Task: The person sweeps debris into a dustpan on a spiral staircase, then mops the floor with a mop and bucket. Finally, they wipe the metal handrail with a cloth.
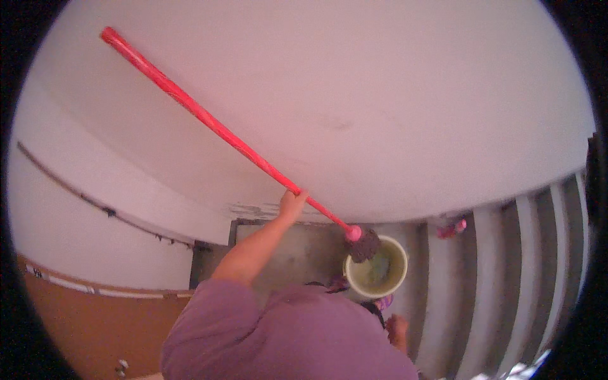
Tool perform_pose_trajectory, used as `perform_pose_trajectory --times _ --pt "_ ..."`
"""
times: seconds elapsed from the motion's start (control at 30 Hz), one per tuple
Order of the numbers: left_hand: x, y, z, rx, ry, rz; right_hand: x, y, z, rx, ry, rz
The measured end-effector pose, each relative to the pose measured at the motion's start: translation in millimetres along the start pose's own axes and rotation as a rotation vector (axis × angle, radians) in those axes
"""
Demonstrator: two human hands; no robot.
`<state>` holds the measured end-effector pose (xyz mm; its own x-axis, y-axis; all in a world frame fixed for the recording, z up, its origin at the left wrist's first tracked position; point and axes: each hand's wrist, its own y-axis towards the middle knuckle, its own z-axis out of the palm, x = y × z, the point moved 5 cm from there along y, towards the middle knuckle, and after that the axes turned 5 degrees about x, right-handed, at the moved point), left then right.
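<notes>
My left hand (293, 202) grips the lower part of a mop's red handle (209, 121), which slants from the upper left down to the right. At its lower end, a pink socket (353, 232) joins the dark mop head (365, 246), which hangs at the rim of a pale bucket (403, 270). Greenish, murky liquid seems to be inside the bucket. My right hand (398, 327) hangs low beside my body, below the bucket in the picture; whether it holds anything is unclear.
A white wall (403, 104) with scuff marks rises ahead. Stairs (489, 266) run along the right, with a small pink and red object (451, 229) near the wall. The bucket stands at the edge of a grey landing (294, 251). An orange-brown surface (95, 327) lies at the lower left.
</notes>
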<state>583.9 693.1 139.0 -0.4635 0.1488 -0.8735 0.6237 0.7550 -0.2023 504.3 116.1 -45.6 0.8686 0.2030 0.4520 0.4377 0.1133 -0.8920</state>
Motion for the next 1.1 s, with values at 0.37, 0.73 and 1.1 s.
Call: perform_pose_trajectory --times 0.37,0.73,1.1 --pt "70 14 -58 -0.204 -0.451 -0.398 53 25 -33 0.223 -0.859 -0.448" --pt "147 54 -74 -0.212 -0.703 -0.511 -25 69 -103 -0.063 -1.722 -0.506" --pt "155 49 -100 -0.085 -0.769 -0.556 68 -71 -8 -0.201 -0.057 -0.064"
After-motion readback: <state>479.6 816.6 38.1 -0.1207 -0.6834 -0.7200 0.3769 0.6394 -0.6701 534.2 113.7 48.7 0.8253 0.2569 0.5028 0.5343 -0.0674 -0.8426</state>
